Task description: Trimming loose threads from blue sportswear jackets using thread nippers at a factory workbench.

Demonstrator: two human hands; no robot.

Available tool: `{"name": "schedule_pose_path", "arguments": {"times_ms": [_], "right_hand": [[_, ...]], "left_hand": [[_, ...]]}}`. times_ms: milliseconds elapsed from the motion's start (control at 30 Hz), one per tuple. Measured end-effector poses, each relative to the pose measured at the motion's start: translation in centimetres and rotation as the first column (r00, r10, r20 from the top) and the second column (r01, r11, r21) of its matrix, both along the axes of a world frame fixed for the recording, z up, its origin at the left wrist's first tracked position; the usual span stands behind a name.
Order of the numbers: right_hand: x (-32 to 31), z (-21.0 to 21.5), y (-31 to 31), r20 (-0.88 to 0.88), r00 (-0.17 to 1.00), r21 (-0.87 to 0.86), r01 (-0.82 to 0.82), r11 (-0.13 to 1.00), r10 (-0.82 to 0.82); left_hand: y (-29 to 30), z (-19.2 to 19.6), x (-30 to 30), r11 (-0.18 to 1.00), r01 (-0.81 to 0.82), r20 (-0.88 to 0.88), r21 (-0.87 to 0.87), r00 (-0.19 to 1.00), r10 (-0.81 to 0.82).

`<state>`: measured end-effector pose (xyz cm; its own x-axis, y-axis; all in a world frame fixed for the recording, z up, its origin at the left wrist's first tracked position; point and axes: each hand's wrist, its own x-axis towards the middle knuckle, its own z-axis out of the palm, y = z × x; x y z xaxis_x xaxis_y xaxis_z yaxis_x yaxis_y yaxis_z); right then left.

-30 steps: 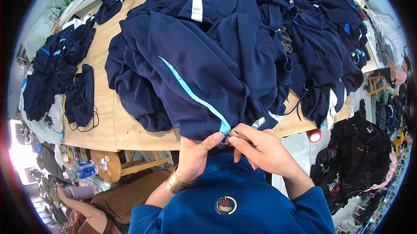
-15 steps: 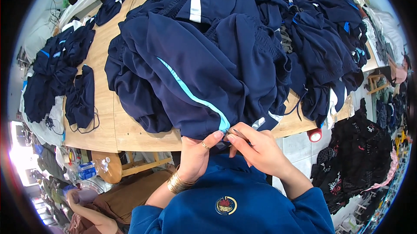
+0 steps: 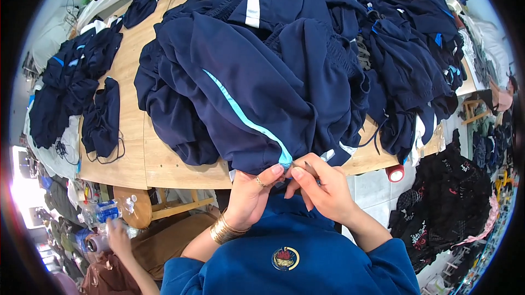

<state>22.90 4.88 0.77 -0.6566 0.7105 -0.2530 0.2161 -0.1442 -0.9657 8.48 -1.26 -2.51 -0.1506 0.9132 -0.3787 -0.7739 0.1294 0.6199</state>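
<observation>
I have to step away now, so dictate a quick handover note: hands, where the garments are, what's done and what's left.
Left hand, with a ring and gold bangles, pinches the hem end of the navy fabric garment with a light-blue stripe at the near edge of the wooden table.
Right hand holds a thin, small tool against the same hem end; what kind of tool is too small to tell.
A big heap of similar navy garments covers the table's right and far side; a smaller stack lies at left.
Done: cannot tell. Left: this hem is in hand.
</observation>
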Motion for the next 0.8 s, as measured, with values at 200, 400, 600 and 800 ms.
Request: {"name": "schedule_pose_path", "arguments": {"times_ms": [200,400,600,800], "right_hand": [[-0.7,-0.7,-0.7,-0.163,0.978,0.153,0.153,0.976,-0.128],[0.2,-1.9,-1.1,-0.120,0.931,0.360,0.363,0.859,-0.343],[-1.6,-1.5,-0.7,0.040,0.962,0.592,0.195,0.782,-0.271],[-2.5,-2.2,-0.2,0.000,0.972,0.788,0.145,0.598,-0.236]], "left_hand": [[-0.8,-0.1,-0.3,0.999,-0.044,-0.108,0.030,0.993,0.047],[-0.1,-0.8,0.5,0.985,0.062,-0.145,0.158,0.989,-0.039],[-1.1,-1.6,-1.1,0.983,0.038,-0.296,0.182,0.955,0.018],[-1.0,-2.1,-1.8,0.987,0.082,-0.382,0.140,0.924,-0.023]]}}
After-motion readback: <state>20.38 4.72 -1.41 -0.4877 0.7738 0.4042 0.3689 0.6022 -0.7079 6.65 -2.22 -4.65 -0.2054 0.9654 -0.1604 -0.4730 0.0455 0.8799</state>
